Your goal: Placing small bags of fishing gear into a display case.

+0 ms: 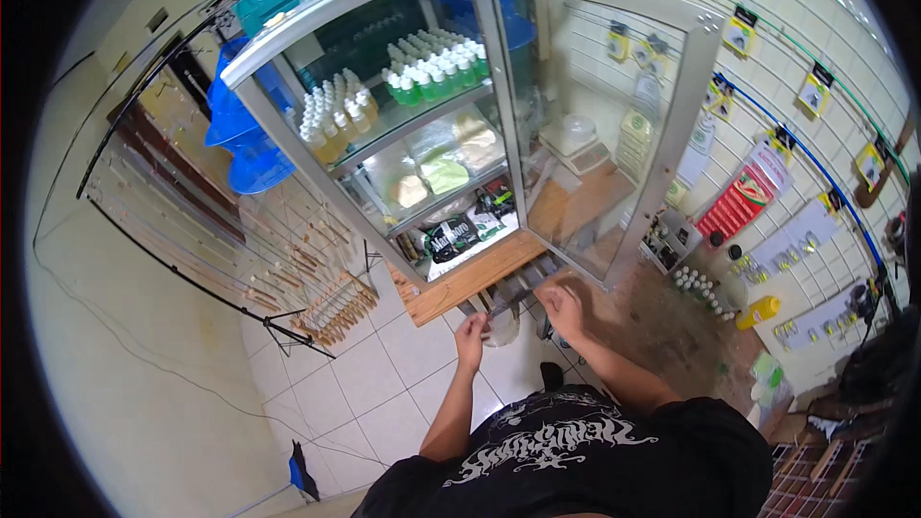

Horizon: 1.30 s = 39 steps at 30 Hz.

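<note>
My left hand [471, 338] is raised in front of the wooden tabletop edge, fingers pinched together. To its right, my right hand [563, 311] is bent at the wrist, its fingertips also closed. A thin dark strip [512, 300], apparently flexible, stretches between the two hands; its material is too blurred to tell. Just beyond stands a metal-framed glass cabinet [460, 252] on a wooden table [471, 285]. Its glass door [590, 122] is swung out to the right. Below the hands, a pale round container [502, 331] is partly hidden.
Shelves hold bottles of green liquid [439, 79], bottles of amber liquid [337, 122] and bags of powder [442, 173]. A kitchen scale [579, 147] sits behind the door. Right, a brown surface [669, 352] bears small bottles [698, 284] and a yellow bottle [759, 312]. A rack of wooden-handled rods [334, 309] stands left.
</note>
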Available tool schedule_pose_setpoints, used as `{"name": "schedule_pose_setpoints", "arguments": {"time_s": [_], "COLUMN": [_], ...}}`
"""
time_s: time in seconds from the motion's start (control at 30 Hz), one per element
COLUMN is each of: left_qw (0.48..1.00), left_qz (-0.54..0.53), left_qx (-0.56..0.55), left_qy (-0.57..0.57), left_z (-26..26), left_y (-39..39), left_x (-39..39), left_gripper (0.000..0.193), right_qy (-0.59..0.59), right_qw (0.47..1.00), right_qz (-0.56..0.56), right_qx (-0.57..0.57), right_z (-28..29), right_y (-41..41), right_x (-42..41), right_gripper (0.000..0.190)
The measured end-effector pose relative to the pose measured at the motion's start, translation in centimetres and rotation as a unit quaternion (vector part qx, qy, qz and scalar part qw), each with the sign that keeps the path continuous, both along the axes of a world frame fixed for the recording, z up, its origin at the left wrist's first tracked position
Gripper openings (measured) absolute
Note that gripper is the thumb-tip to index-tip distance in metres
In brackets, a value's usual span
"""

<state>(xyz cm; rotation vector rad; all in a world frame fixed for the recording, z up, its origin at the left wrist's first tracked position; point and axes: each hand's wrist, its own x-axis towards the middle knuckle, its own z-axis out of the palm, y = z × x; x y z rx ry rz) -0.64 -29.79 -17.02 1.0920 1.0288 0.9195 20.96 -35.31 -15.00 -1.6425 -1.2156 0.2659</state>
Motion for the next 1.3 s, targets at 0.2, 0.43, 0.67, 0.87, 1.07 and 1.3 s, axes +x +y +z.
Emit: {"name": "schedule_pose_setpoints", "arguments": {"time_s": [0.2, 0.43, 0.67, 0.87, 1.07, 1.3], "left_qw": [0.983, 0.945, 0.906, 0.882, 0.918, 0.872], "left_qz": [-0.067, -0.184, -0.260, -0.327, -0.329, -0.336], "left_qx": [-0.108, -0.156, -0.189, -0.149, -0.005, 0.246], "left_qy": [0.131, 0.222, 0.275, 0.306, 0.222, 0.258], "left_z": [-8.8, -12.4, -13.9, -15.3, -14.4, -7.9], "left_y": [-7.2, -10.1, -10.9, -10.0, -10.1, -16.1], "left_x": [-3.6, -5.7, -5.1, -2.1, 4.8, 17.7], "left_gripper": [0.029, 0.024, 0.017, 0.014, 0.015, 0.037], "right_qy": [0.074, 0.077, 0.053, 0.061, 0.113, 0.162], "right_qw": [0.994, 0.983, 0.947, 0.888, 0.823, 0.740], "right_qz": [-0.001, -0.098, -0.251, -0.397, -0.515, -0.644], "right_qx": [-0.085, -0.131, -0.192, -0.225, -0.210, -0.107], "right_z": [-7.8, -9.8, -11.1, -10.4, -10.8, -13.0], "right_y": [-9.8, -17.0, -26.3, -33.9, -39.6, -47.8], "right_x": [1.4, 3.7, 7.0, 8.0, 9.9, 13.2], "right_gripper": [0.019, 0.021, 0.020, 0.017, 0.014, 0.012]}}
